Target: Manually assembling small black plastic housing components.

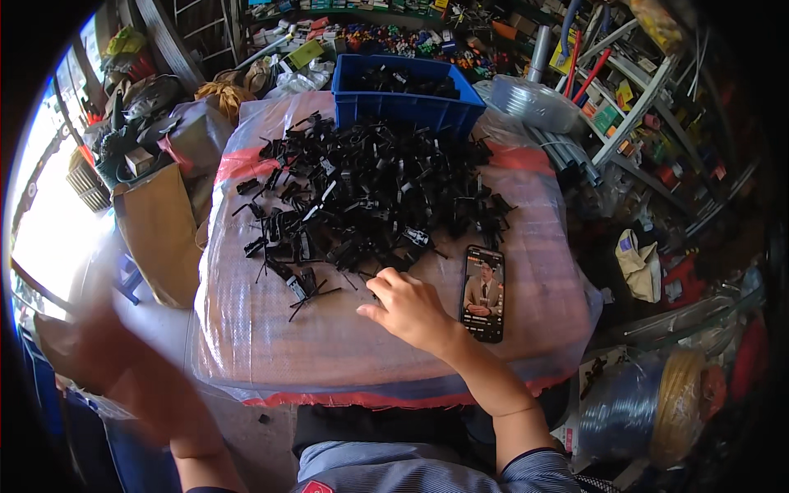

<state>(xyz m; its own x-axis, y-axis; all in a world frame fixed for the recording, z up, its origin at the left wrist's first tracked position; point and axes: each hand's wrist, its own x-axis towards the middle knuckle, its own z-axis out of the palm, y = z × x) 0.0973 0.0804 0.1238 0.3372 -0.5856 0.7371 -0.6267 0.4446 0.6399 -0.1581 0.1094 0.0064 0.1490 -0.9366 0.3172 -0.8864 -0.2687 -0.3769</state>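
Heap of black parts point(374, 185), head view, just beyond the right hand point(407, 306), the nearer one; its fingers curl at the heap's near edge, and whether they grip anything cannot be told. An outlying part point(297, 286) lies to this hand's left, long axis slanting away leftward. The left hand point(119, 353), blurred, is well apart, its grasp indeterminable.

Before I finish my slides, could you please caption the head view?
Left hand blurred, right hand at a heap of black parts, phone nearby, blue bin behind.
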